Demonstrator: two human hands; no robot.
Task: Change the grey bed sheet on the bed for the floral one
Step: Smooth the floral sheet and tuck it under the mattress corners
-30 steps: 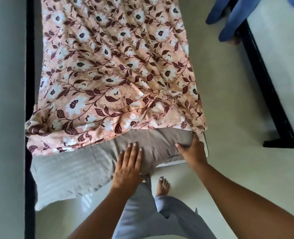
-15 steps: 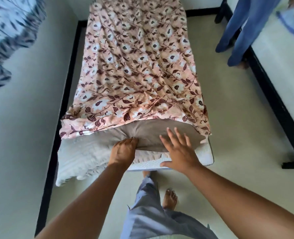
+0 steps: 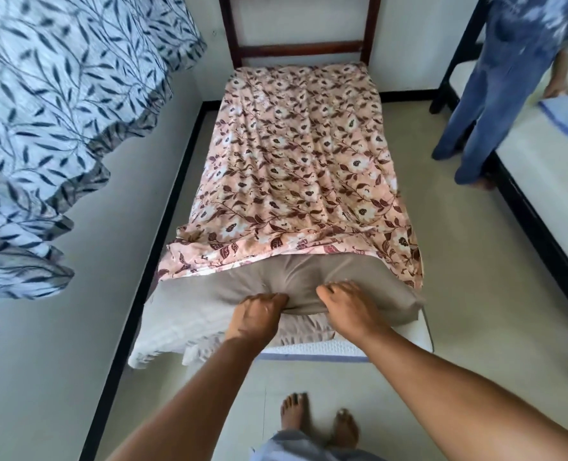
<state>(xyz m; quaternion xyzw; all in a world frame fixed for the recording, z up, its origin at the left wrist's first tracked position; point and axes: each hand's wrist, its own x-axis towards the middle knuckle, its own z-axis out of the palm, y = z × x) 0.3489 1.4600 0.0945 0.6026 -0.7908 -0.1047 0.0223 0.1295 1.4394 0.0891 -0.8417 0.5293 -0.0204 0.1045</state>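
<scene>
Gripping grey sheet [image 3: 352, 277] at foot of bed [image 3: 309, 348]: our left hand [image 3: 259, 316], right hand [image 3: 347, 309] curl into bunched cloth; floral sheet [image 3: 302, 161] overlies rest; we judge it light, limp; hold gathered edge.

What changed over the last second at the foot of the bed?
The right hand left the right corner of the grey sheet, moved in beside the left hand, lay flat, and now curls into the sheet. The left hand went from flat to gripping it. The floral sheet stays spread out on top.
</scene>
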